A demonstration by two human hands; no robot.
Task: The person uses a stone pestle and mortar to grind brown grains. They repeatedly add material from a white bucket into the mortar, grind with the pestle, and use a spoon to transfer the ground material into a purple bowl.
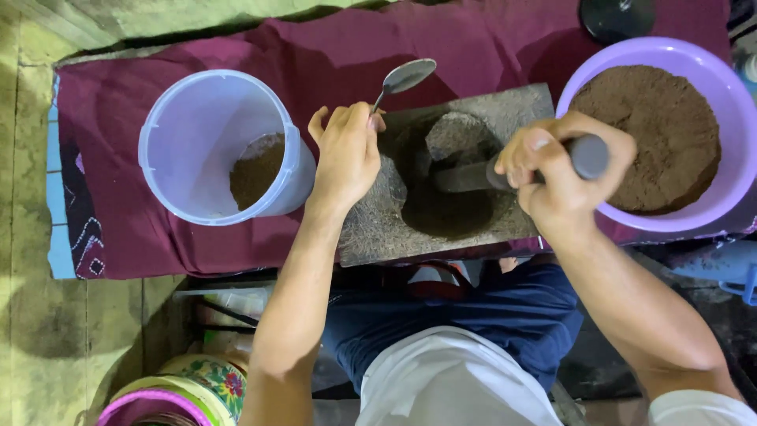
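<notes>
**Grinding station: spill risks and container contents**

Maroon cloth (158,142) covers the work surface. Left hand (345,154) pinches a metal spoon (404,77); right hand (564,170) is closed on the pestle (473,177) in the stone mortar (449,209).

Risk, judged: a slipping pestle could scatter powder.

Clear bucket (169,146): little brown powder. Purple bowl (733,110): nearly full.
</notes>
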